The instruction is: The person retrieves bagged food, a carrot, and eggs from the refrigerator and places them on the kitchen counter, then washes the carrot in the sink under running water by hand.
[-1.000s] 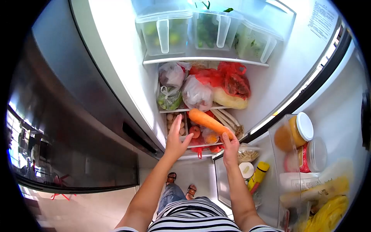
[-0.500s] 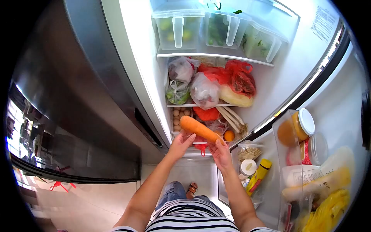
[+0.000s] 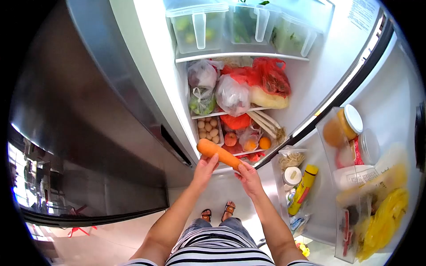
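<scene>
A large orange carrot is held between both hands in front of the open fridge. My left hand grips it from below near its thick end, thumb resting on its side. My right hand has its fingers closed around the narrower end. Just behind the carrot, on the lowest visible shelf, are brown eggs in a clear tray, an orange and the white stalks of some leeks.
The middle shelf holds plastic bags and a pale vegetable. Clear bins with handles line the upper shelf. At right, the open door carries jars, a yellow tube-shaped package and a yellow bag. A dark door stands left.
The carrot and both hands have come slightly lower and to the left, away from the shelf. More of the eggs and fruit now shows, and both feet are visible.
</scene>
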Demonstrator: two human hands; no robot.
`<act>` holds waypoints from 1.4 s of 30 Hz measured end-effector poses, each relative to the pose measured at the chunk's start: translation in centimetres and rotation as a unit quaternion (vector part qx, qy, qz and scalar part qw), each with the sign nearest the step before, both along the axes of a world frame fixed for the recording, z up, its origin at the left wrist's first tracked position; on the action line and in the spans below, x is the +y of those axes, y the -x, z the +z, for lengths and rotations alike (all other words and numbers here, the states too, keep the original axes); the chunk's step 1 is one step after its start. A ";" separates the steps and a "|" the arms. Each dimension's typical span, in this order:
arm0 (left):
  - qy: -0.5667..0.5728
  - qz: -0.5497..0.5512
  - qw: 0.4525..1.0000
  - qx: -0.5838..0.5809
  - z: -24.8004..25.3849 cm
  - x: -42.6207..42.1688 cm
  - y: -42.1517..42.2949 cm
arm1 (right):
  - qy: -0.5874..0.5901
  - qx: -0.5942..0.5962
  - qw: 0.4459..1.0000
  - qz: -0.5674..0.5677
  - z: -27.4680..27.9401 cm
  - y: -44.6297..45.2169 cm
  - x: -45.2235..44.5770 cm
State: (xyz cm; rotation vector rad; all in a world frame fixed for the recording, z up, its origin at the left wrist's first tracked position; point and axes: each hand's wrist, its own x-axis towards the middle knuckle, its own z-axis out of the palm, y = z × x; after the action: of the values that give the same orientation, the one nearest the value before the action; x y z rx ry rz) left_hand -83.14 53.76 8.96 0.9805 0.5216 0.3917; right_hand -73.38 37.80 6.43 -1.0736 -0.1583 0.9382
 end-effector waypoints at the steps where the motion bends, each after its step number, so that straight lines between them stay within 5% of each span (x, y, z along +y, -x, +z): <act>1: -0.018 -0.001 1.000 -0.021 -0.7 -0.3 0.3 | -0.014 0.011 1.000 -0.004 0.2 0.7 0.0; 12: 0.016 -0.001 1.000 -0.004 -2.5 -2.5 3.5 | 0.066 -0.075 0.992 -0.082 -0.6 6.3 -2.1; 19: 0.036 -0.013 0.999 0.036 -3.0 -3.2 5.1 | 0.120 -0.076 0.963 -0.228 -4.0 8.7 -5.7; 25: 0.008 -0.015 1.000 0.023 -2.7 -4.6 5.8 | 0.079 0.032 0.969 -0.231 -0.8 10.0 -7.3; 32: 0.026 0.000 0.999 0.045 -1.5 -6.3 6.5 | 0.094 -0.113 0.968 -0.202 -5.8 9.6 -10.1; 37: 0.018 -0.021 0.998 0.062 -1.1 -9.5 6.9 | 0.063 -0.120 0.961 -0.239 -0.2 10.0 -11.2; 42: 0.050 -0.043 0.995 0.082 -1.8 -14.0 7.4 | 0.078 -0.102 0.973 -0.190 -1.3 9.9 -18.4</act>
State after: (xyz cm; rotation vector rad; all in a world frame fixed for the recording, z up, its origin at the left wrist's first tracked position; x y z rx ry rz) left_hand -90.55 39.80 7.21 0.9393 0.6390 0.2079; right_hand -83.27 19.42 5.14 -1.2906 -0.0447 0.5014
